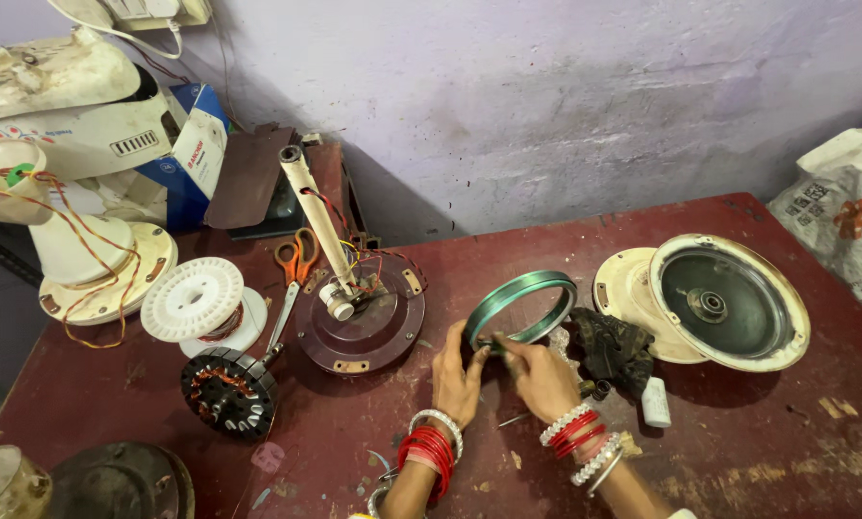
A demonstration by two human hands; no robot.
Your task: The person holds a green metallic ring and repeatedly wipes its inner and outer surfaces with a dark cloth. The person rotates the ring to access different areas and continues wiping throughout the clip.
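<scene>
You've got the green ring [520, 306] tipped up on its edge near the middle of the dark red tabletop [738, 442], left hand [458, 377] and right hand [543, 378] both working its near rim, fingers pinched on it where they meet. It looks like a thin, shiny hoop, so it could easily roll or flop flat if one pinch slackens, and squeezing hard might bend it out of round. Just right of your hand sits a crumpled black rag [612, 346] with a small white bottle [656, 402] beside it, easy to knock over with your wrist. Farther right are two dished metal covers [729, 303], cream outside, grimy grey inside. To the left, a round brown base with a cream tube [358, 312], orange scissors [295, 259], a white plastic spool [193, 300] and a copper-wound coil [229, 389].
</scene>
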